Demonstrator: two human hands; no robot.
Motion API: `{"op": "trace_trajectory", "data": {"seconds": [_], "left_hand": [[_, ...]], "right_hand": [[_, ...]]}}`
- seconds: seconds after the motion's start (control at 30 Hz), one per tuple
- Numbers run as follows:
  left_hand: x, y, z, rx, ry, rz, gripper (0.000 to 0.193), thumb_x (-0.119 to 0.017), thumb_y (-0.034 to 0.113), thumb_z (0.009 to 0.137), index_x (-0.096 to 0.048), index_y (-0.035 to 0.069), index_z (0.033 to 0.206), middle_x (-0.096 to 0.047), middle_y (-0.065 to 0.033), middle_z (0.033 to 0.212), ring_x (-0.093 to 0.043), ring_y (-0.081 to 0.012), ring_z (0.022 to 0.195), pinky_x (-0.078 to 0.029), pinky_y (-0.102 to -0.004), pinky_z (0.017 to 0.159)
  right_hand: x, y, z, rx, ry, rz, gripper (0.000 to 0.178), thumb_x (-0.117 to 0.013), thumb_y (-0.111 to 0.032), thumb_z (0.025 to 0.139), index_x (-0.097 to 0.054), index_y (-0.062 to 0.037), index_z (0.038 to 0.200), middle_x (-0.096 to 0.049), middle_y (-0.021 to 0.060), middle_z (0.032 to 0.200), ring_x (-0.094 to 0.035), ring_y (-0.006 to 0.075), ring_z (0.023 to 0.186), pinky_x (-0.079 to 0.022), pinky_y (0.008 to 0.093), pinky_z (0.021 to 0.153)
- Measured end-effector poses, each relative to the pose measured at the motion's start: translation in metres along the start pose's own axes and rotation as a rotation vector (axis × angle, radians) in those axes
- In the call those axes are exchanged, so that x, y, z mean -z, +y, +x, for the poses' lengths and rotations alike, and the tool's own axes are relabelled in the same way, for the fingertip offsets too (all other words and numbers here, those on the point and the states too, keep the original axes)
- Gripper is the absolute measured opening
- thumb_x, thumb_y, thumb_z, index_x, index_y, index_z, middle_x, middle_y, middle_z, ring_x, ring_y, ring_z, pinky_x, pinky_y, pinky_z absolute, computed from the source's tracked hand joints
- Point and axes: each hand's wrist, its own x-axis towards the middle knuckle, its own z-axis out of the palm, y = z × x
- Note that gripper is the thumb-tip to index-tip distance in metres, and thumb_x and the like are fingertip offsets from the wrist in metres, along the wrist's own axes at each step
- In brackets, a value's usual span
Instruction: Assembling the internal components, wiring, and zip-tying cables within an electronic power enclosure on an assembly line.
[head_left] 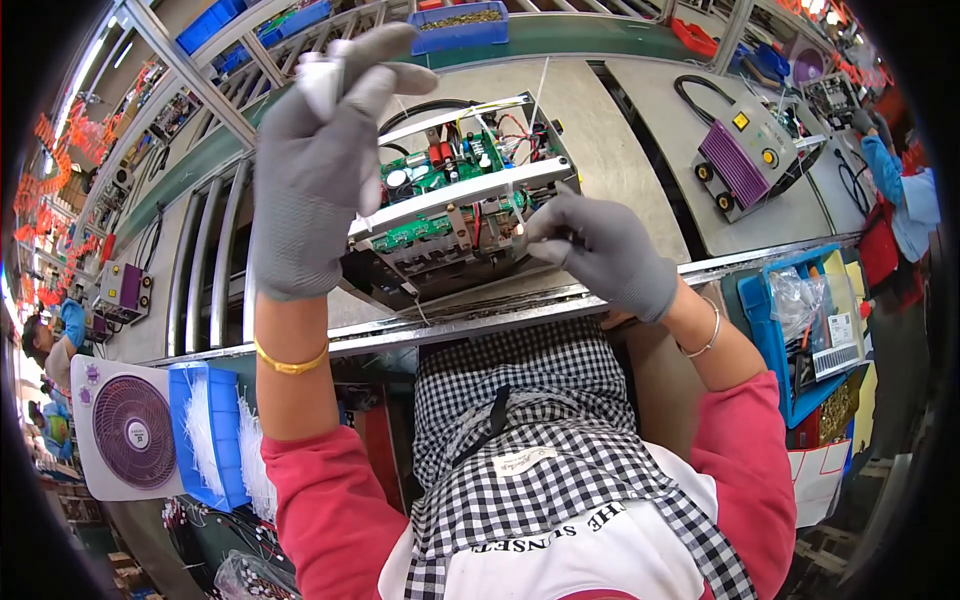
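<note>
An opened device (455, 205) with green circuit boards, capacitors, red parts and wires stands on the workbench before me, white metal rails along its top. My left hand (315, 165), in a grey glove, is raised over its left end. Its fingers are bent around a small white object (320, 85) whose kind I cannot make out. My right hand (605, 245), also gloved, is at the device's near right corner, fingertips pinched together by the wires; what lies between them is hidden. A thin white strip (543, 85), like a cable tie, sticks up behind the device.
A purple-sided machine (740, 165) with wheels stands farther right on the line. Metal rollers (205, 265) lie left. Near me are a fan (135, 430), a blue bin (212, 435) of white cable ties, and a blue tray (790, 400) with bags. Co-workers are at both sides.
</note>
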Motion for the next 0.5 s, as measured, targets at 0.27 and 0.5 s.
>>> {"op": "trace_trajectory", "data": {"seconds": [0.27, 0.5], "left_hand": [[-0.022, -0.009, -0.082, 0.455, -0.047, -0.587, 0.037, -0.056, 0.020, 0.097, -0.057, -0.001, 0.129, -0.070, -0.0125, 0.089, -0.047, -0.0039, 0.040, -0.034, -0.0187, 0.034], [-0.069, -0.083, -0.188, 1.031, -0.269, -1.122, 0.049, -0.059, 0.020, 0.096, -0.046, -0.002, 0.138, -0.063, -0.0097, 0.091, -0.036, -0.0034, 0.044, -0.040, -0.0204, 0.042]], "right_hand": [[0.011, -0.022, 0.038, -0.203, 0.209, 0.607, 0.011, -0.058, -0.011, 0.096, -0.057, -0.0006, 0.100, -0.067, 0.0069, 0.092, -0.063, 0.0081, 0.079, -0.052, 0.0220, 0.065], [-0.035, 0.012, 0.007, -0.033, 0.174, 0.409, 0.007, -0.062, 0.000, 0.091, -0.057, -0.0012, 0.096, -0.067, 0.0058, 0.088, -0.065, 0.0104, 0.080, -0.053, 0.0261, 0.075]]}}
